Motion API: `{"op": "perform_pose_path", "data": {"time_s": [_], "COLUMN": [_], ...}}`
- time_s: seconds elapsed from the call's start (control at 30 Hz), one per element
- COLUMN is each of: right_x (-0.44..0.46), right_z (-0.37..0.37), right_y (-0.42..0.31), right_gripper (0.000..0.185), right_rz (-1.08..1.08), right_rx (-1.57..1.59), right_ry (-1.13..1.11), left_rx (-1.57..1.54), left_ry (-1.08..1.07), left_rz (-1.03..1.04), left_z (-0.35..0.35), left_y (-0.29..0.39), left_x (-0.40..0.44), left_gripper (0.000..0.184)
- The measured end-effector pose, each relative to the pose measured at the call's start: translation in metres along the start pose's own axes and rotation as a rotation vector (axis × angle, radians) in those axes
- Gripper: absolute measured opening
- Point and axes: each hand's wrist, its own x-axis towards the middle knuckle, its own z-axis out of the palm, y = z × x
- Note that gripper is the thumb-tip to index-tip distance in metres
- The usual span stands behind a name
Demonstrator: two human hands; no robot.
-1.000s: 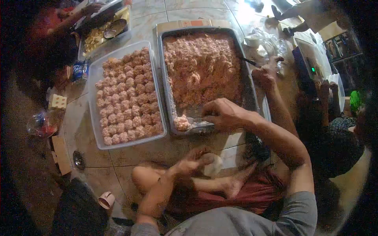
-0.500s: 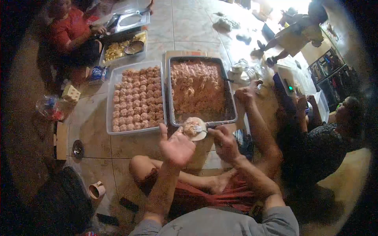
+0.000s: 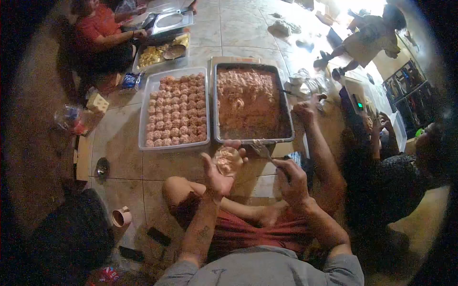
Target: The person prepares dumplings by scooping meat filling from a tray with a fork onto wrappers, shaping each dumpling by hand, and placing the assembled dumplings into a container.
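My left hand (image 3: 219, 181) is palm up with its fingers curled around a round dumpling wrapper (image 3: 234, 167); pinkish filling lies in the middle. A fork (image 3: 263, 150) is gripped in my right hand (image 3: 292, 180), its tines just past the near edge of a deep metal tray (image 3: 291, 114). Ground meat filling (image 3: 248, 102) covers the tray's bottom, thinner toward me. Left of it stands a clear plastic container (image 3: 144, 114) with rows of shaped dumplings (image 3: 177, 114); the near rows reach its front wall.
A bare leg (image 3: 317, 138) stretches along the tray's right side. Past the container are a box of yellowish pieces (image 3: 151, 56) and a person in red (image 3: 98, 33). To the left are a mug (image 3: 122, 217) and a small metal bowl (image 3: 102, 167). Another person (image 3: 396, 181) sits at right.
The fork has left the wrapper and moved right with my right hand. My left fingers have curled up around the wrapper. The whole view has shifted slightly.
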Motion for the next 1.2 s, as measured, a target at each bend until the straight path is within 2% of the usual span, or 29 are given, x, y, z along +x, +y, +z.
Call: {"op": "perform_pose_path", "data": {"time_s": [0.03,0.07,0.1,0.17,0.2,0.23,0.3,0.33,0.37,0.43,0.47,0.5,0.53,0.57,0.6,0.63,0.67,0.7,0.73,0.77,0.8,0.87,0.93,0.97,1.03,1.1,1.13,1.17,1.2], "right_x": [0.004,0.007,0.007,0.012,0.015,0.023,0.049,0.059,0.071,0.102,0.120,0.140,0.157,0.168,0.173,0.180,0.194,0.211,0.220,0.219,0.213,0.207,0.212,0.215,0.219,0.213,0.210,0.195,0.171], "right_z": [-0.001,-0.002,-0.005,-0.009,-0.008,-0.013,-0.031,-0.027,-0.021,-0.008,0.002,0.015,0.028,0.050,0.078,0.096,0.101,0.105,0.111,0.120,0.128,0.137,0.124,0.119,0.114,0.118,0.120,0.132,0.152], "right_y": [-0.007,-0.014,-0.021,-0.031,-0.031,-0.036,-0.043,-0.022,-0.003,0.030,0.041,0.051,0.065,0.100,0.147,0.174,0.165,0.138,0.126,0.145,0.175,0.190,0.163,0.156,0.149,0.154,0.157,0.191,0.250], "right_gripper": [0.026,0.022,0.022,0.018,0.015,0.015,0.014,0.023,0.023,0.033,0.033,0.032,0.032,0.032,0.034,0.035,0.035,0.041,0.046,0.046,0.048,0.049,0.035,0.035,0.024,0.023,0.023,0.023,0.024], "right_rz": [0.008,0.016,0.026,0.135,0.086,0.090,0.296,0.192,0.196,-0.033,-0.028,-0.049,-0.072,-0.069,-0.292,-0.508,-0.503,-0.289,-0.068,-0.063,-0.191,-0.300,-0.286,-0.275,0.031,0.071,0.101,0.105,-0.014], "right_rx": [0.013,0.027,0.024,0.089,0.129,0.128,0.098,0.109,0.107,-0.300,-0.299,-0.386,-0.472,-0.467,-0.406,-0.338,-0.332,-0.421,-0.504,-0.496,-0.339,-0.172,-0.192,-0.189,-0.017,0.028,0.068,0.068,0.118], "right_ry": [-0.061,-0.121,-0.115,-0.355,-0.277,-0.281,-0.264,-0.251,-0.257,-0.343,-0.347,-0.445,-0.543,-0.547,-0.368,-0.185,-0.192,-0.444,-0.694,-0.709,-0.657,-0.612,-0.672,-0.679,-1.036,-1.037,-1.035,-1.036,-0.957], "left_rx": [0.231,0.346,0.345,0.645,0.522,0.518,0.459,0.453,0.448,0.439,0.416,0.393,0.389,0.389,0.346,0.323,0.301,0.295,0.445,0.595,0.526,0.520,0.512,0.494,0.476,0.267,0.263,0.261,0.262], "left_ry": [-0.071,-0.076,-0.078,-0.066,-0.056,-0.051,0.171,0.179,0.163,0.149,0.209,0.272,0.265,0.272,0.235,0.259,0.283,0.296,0.314,0.333,0.319,0.271,0.215,0.234,0.256,0.352,0.354,0.362,0.369], "left_rz": [-0.003,-0.001,-0.012,-0.031,-0.003,-0.005,-0.077,-0.078,-0.136,-0.197,-0.285,-0.374,-0.413,-0.415,-0.518,-0.507,-0.496,-0.497,-0.482,-0.468,-0.508,-0.545,-0.583,-0.540,-0.505,-0.501,-0.504,-0.538,-0.571], "left_z": [-0.006,-0.011,-0.009,-0.007,-0.022,-0.024,-0.028,-0.038,-0.051,-0.059,-0.054,-0.053,-0.080,-0.102,-0.121,-0.106,-0.090,-0.066,-0.049,-0.046,-0.055,-0.055,-0.056,-0.057,-0.046,-0.024,-0.028,-0.033,-0.037], "left_y": [-0.009,-0.020,-0.026,-0.032,-0.036,-0.035,-0.033,-0.034,-0.035,-0.038,-0.042,-0.046,-0.053,-0.057,-0.060,-0.061,-0.061,-0.052,-0.044,-0.040,-0.040,-0.035,-0.035,-0.038,-0.035,-0.029,-0.030,-0.029,-0.028], "left_x": [0.000,-0.005,-0.008,-0.011,-0.011,-0.015,-0.022,-0.024,-0.023,-0.024,-0.027,-0.032,-0.035,-0.035,-0.035,-0.036,-0.036,-0.035,-0.031,-0.028,-0.029,-0.024,-0.023,-0.025,-0.020,-0.014,-0.015,-0.017,-0.019], "left_gripper": [0.094,0.083,0.083,0.075,0.065,0.065,0.060,0.060,0.056,0.053,0.048,0.044,0.045,0.045,0.045,0.045,0.045,0.045,0.045,0.044,0.046,0.052,0.059,0.060,0.061,0.056,0.056,0.058,0.060]}}
